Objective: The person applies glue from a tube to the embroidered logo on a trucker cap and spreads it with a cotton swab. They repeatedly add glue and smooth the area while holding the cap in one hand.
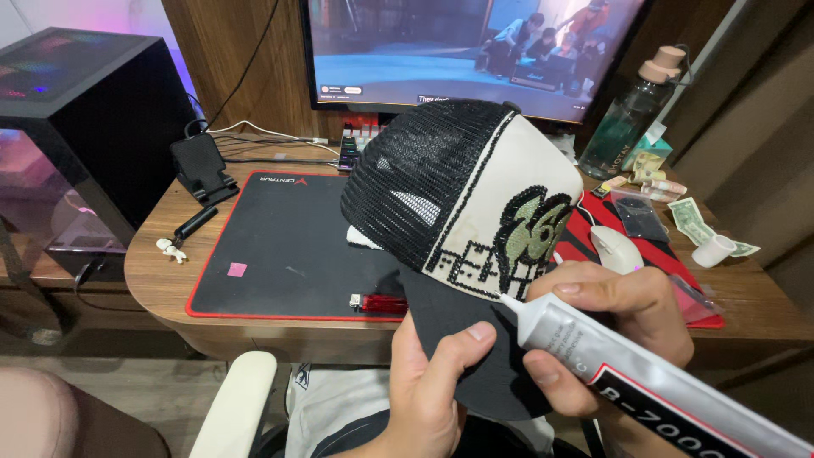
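Observation:
A trucker cap (462,199) with black mesh back, cream front panel and black brim is held up over the desk's front edge. My left hand (428,390) grips the brim from below, thumb on top. My right hand (615,326) is shut on a white glue tube (644,373) with a red and black label. The tube's thin nozzle touches the cream panel near a pattern of small black studs and a green-and-black embroidered patch.
A black mouse pad (288,246) with red edging covers the wooden desk (157,263). On it lie a red lighter (381,303) and a white mouse (616,248). A monitor (458,51), a computer case (76,127), a bottle (632,110), banknotes (695,222) and a phone stand (201,167) surround them.

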